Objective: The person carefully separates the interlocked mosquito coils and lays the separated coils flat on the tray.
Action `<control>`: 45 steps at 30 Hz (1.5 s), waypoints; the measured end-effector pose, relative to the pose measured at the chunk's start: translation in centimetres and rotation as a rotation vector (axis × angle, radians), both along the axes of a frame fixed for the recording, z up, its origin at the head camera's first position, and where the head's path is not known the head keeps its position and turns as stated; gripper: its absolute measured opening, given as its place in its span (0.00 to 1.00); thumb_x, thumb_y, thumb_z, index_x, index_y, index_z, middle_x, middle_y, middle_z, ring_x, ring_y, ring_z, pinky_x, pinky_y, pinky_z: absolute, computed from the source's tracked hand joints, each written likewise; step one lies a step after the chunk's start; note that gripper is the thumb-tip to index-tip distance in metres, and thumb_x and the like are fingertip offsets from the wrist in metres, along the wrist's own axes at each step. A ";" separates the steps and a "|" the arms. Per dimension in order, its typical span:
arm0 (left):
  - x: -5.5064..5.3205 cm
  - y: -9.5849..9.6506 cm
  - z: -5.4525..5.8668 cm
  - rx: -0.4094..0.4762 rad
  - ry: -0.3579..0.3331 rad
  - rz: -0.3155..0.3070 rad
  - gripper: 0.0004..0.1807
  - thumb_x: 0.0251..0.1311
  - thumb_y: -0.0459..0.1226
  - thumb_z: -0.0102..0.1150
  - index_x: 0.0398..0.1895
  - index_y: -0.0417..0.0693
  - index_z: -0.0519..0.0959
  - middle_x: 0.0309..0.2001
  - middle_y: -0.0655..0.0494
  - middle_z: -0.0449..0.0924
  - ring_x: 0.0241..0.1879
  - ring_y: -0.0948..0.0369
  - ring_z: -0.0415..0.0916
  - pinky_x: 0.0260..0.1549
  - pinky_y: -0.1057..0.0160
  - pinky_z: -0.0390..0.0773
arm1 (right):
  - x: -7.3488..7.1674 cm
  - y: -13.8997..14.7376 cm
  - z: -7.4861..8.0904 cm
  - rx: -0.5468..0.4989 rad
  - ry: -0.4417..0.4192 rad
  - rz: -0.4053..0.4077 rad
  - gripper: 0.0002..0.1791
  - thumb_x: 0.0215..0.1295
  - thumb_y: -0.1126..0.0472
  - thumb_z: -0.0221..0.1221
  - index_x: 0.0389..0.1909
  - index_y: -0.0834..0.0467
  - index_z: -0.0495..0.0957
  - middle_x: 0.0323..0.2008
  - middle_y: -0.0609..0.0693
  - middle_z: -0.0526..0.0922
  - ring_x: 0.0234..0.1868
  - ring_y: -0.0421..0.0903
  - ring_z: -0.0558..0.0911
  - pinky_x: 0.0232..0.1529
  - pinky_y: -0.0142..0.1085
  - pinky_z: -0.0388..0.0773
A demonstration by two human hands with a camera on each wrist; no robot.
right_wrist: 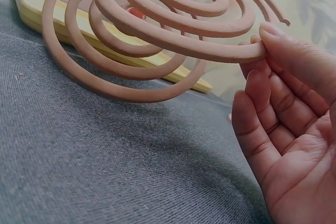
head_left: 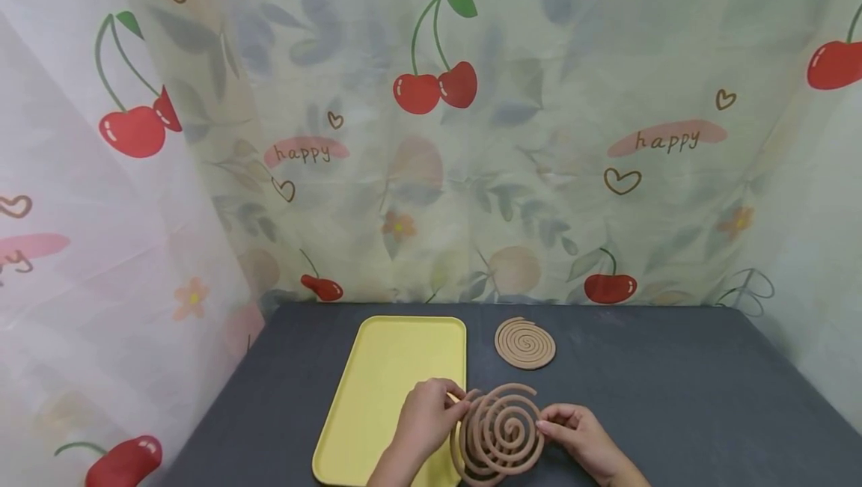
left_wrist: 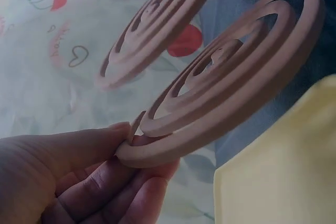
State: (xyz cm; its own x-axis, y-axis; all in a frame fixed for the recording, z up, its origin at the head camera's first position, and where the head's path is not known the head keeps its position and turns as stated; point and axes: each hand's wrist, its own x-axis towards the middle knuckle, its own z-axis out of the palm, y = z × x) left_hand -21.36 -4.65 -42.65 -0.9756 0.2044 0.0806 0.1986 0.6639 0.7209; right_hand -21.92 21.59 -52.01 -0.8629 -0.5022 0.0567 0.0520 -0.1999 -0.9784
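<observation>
Head view: two pinch grips, lower centre

Left hand (head_left: pixel 424 420), fingers (left_wrist: pixel 146 195) narrow, pinches first coil (left_wrist: pixel 249 104) by its rim; right hand (head_left: pixel 586 438) likewise pinches second coil (head_left: pixel 513 433), overlapping the first in frame. Third coil (head_left: pixel 525 343) lies flat on dark surface (head_left: pixel 660 375) above; yellow tray (head_left: pixel 404 360) left of them.

Pale cherry-print sheeting (head_left: pixel 471 165), possibly plastic, across back and both sides; dark fabric-topped table (head_left: pixel 673 390); soft light.
</observation>
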 end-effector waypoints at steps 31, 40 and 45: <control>-8.3 -6.2 -0.8 0.298 -0.082 0.110 0.07 0.60 0.30 0.54 0.35 0.31 0.78 0.21 0.48 0.82 0.19 0.67 0.76 0.25 0.65 0.80 | 0.0 0.1 -0.3 -0.040 0.044 0.023 0.15 0.67 0.69 0.49 0.36 0.48 0.81 0.32 0.37 0.83 0.33 0.31 0.80 0.38 0.27 0.77; -10.7 -8.8 -2.3 0.470 -0.085 0.305 0.09 0.61 0.29 0.54 0.40 0.28 0.77 0.25 0.43 0.83 0.22 0.65 0.79 0.25 0.66 0.80 | 0.2 0.1 0.0 -0.016 -0.001 0.011 0.13 0.67 0.68 0.51 0.35 0.49 0.81 0.32 0.37 0.83 0.33 0.32 0.80 0.39 0.27 0.77; -12.1 -10.4 -3.6 0.523 -0.111 0.390 0.09 0.60 0.28 0.54 0.39 0.27 0.77 0.25 0.42 0.82 0.20 0.65 0.78 0.23 0.66 0.80 | 0.1 0.2 0.2 -0.003 -0.033 0.013 0.11 0.67 0.66 0.51 0.36 0.50 0.80 0.32 0.38 0.83 0.33 0.32 0.80 0.39 0.28 0.78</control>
State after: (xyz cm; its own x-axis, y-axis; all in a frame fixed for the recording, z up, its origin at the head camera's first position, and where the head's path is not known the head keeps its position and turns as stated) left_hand -33.44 -15.05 -46.23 -0.9784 -0.2040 -0.0321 -0.0796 0.2287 0.9703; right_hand -21.78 21.75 -51.83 -0.8575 -0.5136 0.0304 0.0866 -0.2024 -0.9755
